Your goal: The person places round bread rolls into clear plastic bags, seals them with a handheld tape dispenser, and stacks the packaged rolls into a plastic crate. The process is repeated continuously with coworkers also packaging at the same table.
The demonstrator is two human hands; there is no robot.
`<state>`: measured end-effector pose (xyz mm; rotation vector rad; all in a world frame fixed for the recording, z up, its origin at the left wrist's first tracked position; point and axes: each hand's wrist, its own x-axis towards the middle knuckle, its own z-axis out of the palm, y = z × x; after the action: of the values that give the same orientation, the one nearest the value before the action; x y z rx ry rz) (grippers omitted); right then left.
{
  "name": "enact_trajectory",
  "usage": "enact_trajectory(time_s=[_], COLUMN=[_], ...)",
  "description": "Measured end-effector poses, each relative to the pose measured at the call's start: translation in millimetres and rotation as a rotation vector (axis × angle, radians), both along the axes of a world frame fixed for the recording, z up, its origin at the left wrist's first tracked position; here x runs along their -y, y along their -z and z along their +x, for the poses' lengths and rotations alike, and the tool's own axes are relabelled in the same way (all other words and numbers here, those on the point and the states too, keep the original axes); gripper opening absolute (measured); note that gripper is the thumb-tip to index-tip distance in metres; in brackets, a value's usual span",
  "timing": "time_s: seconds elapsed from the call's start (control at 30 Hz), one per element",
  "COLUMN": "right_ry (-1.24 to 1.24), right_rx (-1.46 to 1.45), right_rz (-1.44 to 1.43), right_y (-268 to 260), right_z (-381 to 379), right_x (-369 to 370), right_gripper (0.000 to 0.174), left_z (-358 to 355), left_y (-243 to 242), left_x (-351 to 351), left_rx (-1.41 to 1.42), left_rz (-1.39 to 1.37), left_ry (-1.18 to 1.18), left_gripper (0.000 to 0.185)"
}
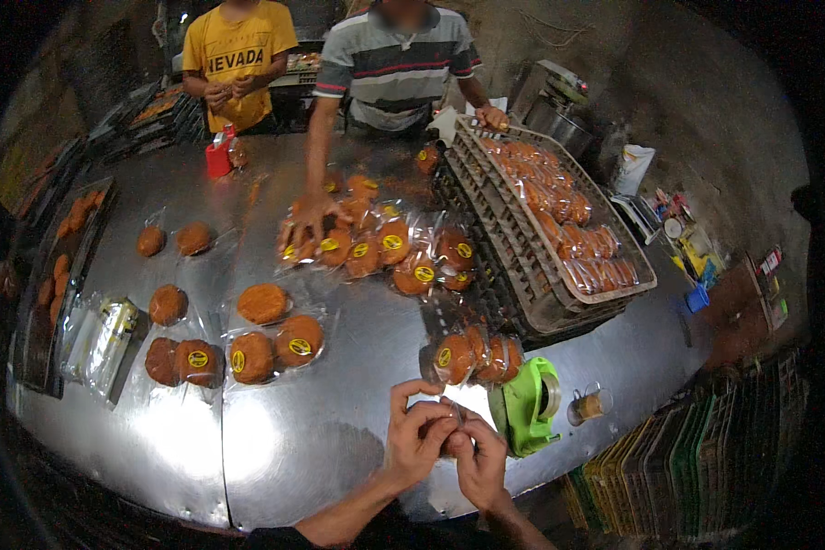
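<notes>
In front of me, my left hand [416, 433] and my right hand [480, 457] pinch the gathered neck of a clear plastic bag between fingertips and thumbs. Several round browned buns [456, 359] fill this bag, which rests on the metal table just beyond my fingers; one shows a yellow sticker. To the right of my hands stands a green bag-neck tape sealer [533, 405]. Left of my hands lie bagged buns [253, 357], some with yellow stickers. My fingers partly hide the bag's neck.
Across the metal table [330, 467], a co-worker's hand [315, 221] touches a pile of bagged buns [392, 240]. A plastic crate [557, 227] of packed buns stands at right. A glass mug [590, 404] sits near the right edge. Another person stands behind a red sealer [220, 155].
</notes>
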<state>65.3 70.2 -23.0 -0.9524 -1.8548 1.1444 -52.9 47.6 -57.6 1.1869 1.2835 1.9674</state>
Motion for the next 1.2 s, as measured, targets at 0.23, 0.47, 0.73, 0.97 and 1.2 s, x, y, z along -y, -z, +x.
enact_trajectory(time_s=[0.23,0.47,0.73,0.97,1.2], right_ry=[-0.062,-0.048,0.047,0.031,0.36], right_rx=[0.331,0.249,-0.141,-0.151,-0.548], right_rz=[0.379,0.653,0.237,0.207,-0.139], right_y=[-11.1,-0.5,7.4,13.9,13.9], right_z=[8.6,52.9,65.6,99.2,93.2], right_x=[-8.1,-12.5,-21.6,-25.8,-16.6], right_gripper=[0.025,0.021,0.011,0.015,0.013], left_z=[-15.2,20.2,49.0,99.8,129.6], left_y=[20.0,-28.9,-27.3,-17.2,-33.0], left_x=[9.5,32.2,18.4,11.9,1.9], left_rx=[0.411,0.159,-0.493,-0.529,0.006], left_rz=[-0.151,-0.332,-0.346,-0.25,-0.255], left_ry=[0.402,0.084,-0.103,-0.281,-0.045], left_gripper=[0.054,0.047,0.022,0.018,0.019])
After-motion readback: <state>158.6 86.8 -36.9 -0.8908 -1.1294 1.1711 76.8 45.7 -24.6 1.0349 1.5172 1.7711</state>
